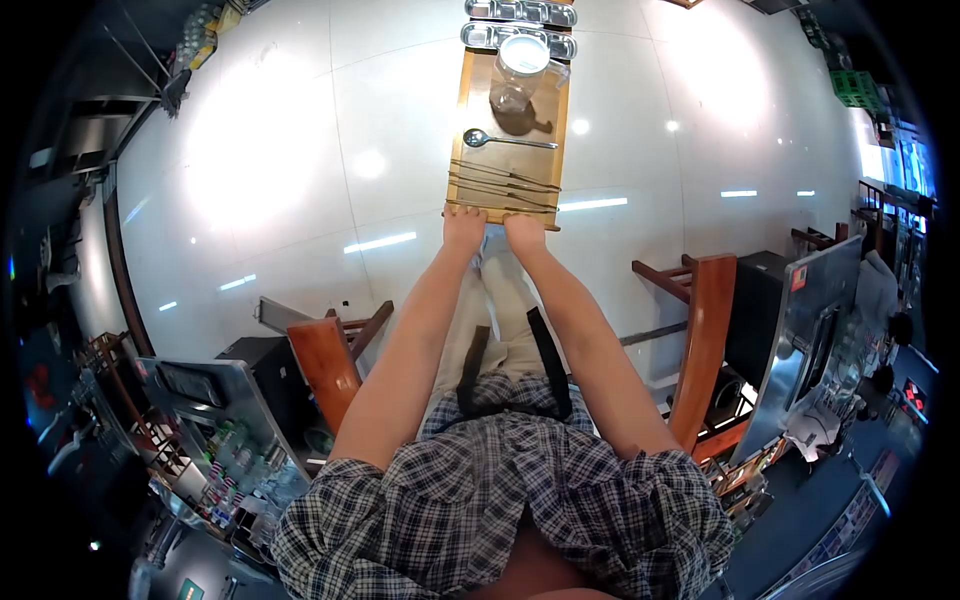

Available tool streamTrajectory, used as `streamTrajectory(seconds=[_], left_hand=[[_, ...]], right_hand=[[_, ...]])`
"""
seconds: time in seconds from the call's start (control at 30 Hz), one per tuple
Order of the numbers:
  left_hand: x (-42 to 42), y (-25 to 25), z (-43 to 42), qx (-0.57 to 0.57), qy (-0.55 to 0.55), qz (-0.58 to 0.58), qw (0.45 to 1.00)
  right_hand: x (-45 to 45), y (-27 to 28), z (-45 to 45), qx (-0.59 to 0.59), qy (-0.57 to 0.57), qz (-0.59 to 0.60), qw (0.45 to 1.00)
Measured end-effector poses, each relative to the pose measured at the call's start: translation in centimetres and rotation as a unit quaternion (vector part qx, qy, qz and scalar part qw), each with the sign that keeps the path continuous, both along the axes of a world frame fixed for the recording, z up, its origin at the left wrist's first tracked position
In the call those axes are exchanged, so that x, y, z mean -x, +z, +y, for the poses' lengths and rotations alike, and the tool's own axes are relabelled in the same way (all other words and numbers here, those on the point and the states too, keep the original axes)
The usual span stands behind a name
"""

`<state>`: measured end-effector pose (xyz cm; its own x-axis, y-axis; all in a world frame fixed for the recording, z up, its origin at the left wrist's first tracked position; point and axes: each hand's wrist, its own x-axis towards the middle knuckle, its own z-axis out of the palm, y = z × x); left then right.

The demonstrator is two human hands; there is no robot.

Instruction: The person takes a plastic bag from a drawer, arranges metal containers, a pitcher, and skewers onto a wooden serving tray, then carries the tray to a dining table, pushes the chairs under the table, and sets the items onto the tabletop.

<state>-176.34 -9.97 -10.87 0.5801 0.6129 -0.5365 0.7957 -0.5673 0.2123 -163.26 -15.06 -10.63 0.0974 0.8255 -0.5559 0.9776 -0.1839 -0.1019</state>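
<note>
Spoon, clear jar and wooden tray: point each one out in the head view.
Spoon (512,142): head view, on the handle.
Clear jar (513,82): head view, on the see-through body below the pale top.
Wooden tray (474,92): head view, on bare wood left of the clear jar.

Dark plaid shirt (440,510), beige trousers (513,310), black straps (546,352)

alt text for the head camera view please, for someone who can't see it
A person's left hand and right hand hold the near end of a long wooden tray above a pale tiled floor. From near to far, the tray carries thin rods, a spoon, a clear jar with a white top and two metal divided dishes.
</note>
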Motion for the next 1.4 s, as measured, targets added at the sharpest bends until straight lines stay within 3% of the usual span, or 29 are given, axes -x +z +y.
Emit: streamTrajectory(seconds=[0.3, 0.53, 0.57, 1.0, 1.4], left_hand=[[2.3, 2.3, -7.1, -0.018, -0.015, 0.019, 1.000], [4.5, 1.5, -12.5, -0.019, -0.006, -0.007, 1.000], [5.1, 0.4, -8.1, -0.044, -0.013, -0.026, 0.999], [8.0, 0.6, -18.5, -0.062, 0.035, -0.029, 0.997], [10.3, 0.7, -19.5, -0.065, -0.048, -0.047, 0.996]], right_hand=[[2.0, 2.4, -7.3, -0.028, -0.004, 0.024, 0.999], [4.2, 3.1, -12.4, 0.004, 0.001, 0.029, 1.000], [4.9, 2.5, -8.1, -0.005, -0.010, 0.022, 1.000], [7.7, 2.1, -17.3, 0.006, 0.021, 0.037, 0.999], [10.1, 1.9, -20.5, 0.011, -0.028, 0.026, 0.999]])
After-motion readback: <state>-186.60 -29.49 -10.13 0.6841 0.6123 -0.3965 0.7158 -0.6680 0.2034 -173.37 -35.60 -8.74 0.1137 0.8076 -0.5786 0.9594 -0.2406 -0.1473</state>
